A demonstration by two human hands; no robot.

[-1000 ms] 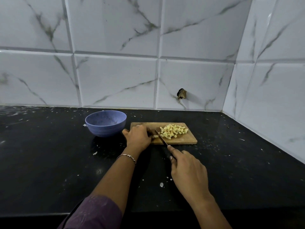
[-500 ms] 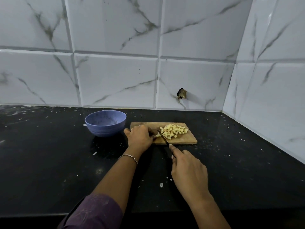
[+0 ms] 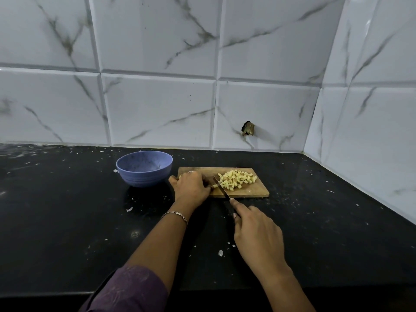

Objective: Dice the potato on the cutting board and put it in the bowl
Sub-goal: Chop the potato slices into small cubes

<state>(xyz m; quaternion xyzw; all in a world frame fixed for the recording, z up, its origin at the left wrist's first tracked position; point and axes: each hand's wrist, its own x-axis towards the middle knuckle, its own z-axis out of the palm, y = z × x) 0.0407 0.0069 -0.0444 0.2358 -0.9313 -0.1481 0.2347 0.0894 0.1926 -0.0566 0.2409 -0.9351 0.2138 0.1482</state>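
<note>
A small wooden cutting board [image 3: 254, 192] lies on the black counter with a pile of yellow potato dice [image 3: 237, 178] on its right half. My left hand [image 3: 191, 188] rests on the board's left part, fingers curled over a last sliver of potato [image 3: 215, 186] that barely shows. My right hand [image 3: 256, 237] grips the dark handle of a knife [image 3: 221, 188], forefinger stretched along its spine; the blade slants across the board between the left fingers and the dice. A blue bowl [image 3: 144, 168] stands just left of the board, with nothing visible inside.
The black counter [image 3: 67, 221] is speckled with small white scraps. Marble-look tiled walls rise at the back and on the right, meeting in a corner. A dark hole [image 3: 248, 129] marks the back wall above the board.
The knife blade has made small chopping strokes beside the left fingertips. Both hands stay almost where they were; the pile of dice looks the same.
</note>
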